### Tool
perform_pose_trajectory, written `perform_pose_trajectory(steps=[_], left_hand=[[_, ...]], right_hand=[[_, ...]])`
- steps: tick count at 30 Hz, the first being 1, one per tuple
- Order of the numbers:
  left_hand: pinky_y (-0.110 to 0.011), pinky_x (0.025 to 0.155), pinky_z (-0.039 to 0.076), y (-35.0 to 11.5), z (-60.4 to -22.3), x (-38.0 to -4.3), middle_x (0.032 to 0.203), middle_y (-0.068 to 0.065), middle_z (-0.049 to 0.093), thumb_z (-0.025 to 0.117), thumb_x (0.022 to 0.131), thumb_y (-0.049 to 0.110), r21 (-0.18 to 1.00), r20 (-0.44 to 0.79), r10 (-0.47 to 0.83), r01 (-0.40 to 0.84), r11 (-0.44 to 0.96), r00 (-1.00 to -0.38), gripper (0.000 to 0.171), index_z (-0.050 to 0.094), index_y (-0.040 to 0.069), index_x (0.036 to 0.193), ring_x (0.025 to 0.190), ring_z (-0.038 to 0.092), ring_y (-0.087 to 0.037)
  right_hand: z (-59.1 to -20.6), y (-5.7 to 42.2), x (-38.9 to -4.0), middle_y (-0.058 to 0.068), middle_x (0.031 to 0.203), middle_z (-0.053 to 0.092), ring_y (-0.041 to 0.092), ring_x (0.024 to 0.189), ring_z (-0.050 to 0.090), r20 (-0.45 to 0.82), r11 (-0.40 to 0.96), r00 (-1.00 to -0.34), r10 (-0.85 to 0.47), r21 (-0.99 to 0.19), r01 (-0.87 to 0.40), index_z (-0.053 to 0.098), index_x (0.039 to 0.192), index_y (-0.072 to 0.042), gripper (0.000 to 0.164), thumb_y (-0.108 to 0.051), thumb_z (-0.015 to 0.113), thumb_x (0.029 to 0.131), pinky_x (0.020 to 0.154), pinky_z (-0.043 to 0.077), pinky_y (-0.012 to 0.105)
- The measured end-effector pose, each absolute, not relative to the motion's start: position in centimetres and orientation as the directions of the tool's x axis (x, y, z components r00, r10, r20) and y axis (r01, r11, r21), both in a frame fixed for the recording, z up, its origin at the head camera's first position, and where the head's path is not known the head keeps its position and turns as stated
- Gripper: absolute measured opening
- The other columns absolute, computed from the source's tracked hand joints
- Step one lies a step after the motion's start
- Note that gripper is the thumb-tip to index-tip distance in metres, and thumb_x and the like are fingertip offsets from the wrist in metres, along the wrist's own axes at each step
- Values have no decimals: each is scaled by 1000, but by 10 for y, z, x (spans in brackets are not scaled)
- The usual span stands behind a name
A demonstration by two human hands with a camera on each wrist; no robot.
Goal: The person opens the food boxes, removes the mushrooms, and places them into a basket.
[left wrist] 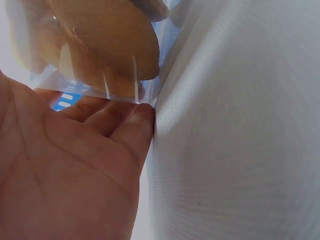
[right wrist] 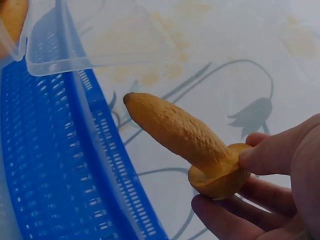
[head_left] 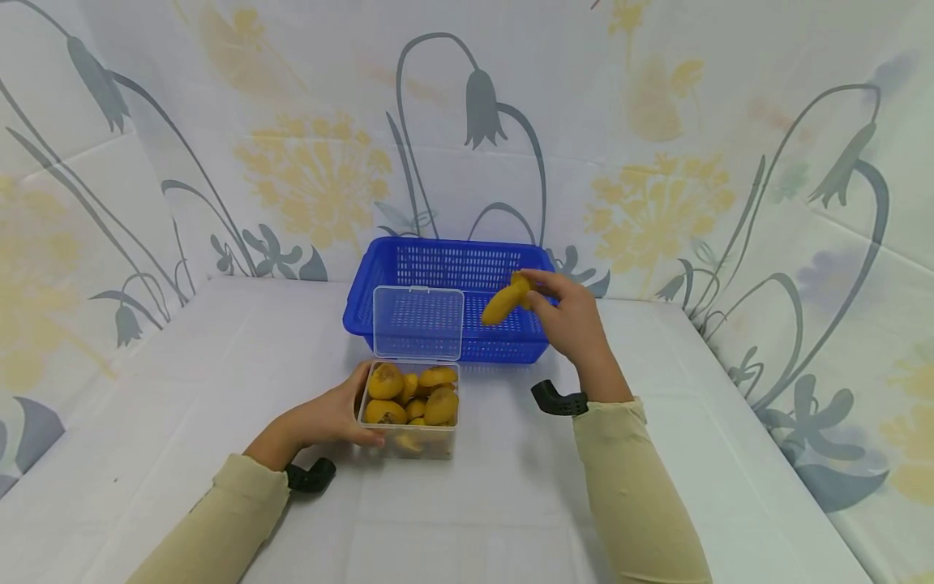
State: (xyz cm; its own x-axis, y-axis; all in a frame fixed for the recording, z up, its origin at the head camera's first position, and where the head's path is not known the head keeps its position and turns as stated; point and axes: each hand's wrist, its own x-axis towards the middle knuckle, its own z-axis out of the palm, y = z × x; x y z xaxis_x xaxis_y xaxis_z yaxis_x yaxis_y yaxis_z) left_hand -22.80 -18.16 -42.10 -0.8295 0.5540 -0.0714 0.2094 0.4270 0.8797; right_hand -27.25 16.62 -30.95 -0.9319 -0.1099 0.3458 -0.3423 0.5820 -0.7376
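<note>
Over the blue basket (head_left: 445,349), my right hand (head_left: 572,316) pinches a yellow mushroom (right wrist: 175,127) by its cap. The mushroom's long, rough stem points away from the fingers, toward the left in the head view. My left hand (head_left: 332,414) grips the left side of a clear plastic box (head_left: 430,446), thumb at the front; its fingers (left wrist: 132,127) press against the box wall in the left wrist view. Several yellow mushrooms (head_left: 385,381) fill the box. Its transparent lid (head_left: 418,324) stands raised at the back, in front of the basket.
A white cloth (head_left: 511,519) covers the table, and a flower-printed curtain (head_left: 328,97) rises behind and at both sides. Black wrist cameras (head_left: 560,399) are strapped to both wrists. The basket's near wall stands just behind the box.
</note>
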Motion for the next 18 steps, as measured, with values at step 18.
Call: perform_pose_trajectory(steps=[18], left_hand=[[-60, 118, 17, -182, -419, -226, 158, -10, 20, 86, 67, 34, 884, -73, 564, 209, 419, -823, 118, 4, 20, 151, 143, 27, -33]], right_hand=[[-328, 163, -286, 14, 132, 58, 31, 120, 59, 306, 699, -951, -49, -669, -252, 60, 132, -18, 34, -21, 53, 100, 93, 54, 44]])
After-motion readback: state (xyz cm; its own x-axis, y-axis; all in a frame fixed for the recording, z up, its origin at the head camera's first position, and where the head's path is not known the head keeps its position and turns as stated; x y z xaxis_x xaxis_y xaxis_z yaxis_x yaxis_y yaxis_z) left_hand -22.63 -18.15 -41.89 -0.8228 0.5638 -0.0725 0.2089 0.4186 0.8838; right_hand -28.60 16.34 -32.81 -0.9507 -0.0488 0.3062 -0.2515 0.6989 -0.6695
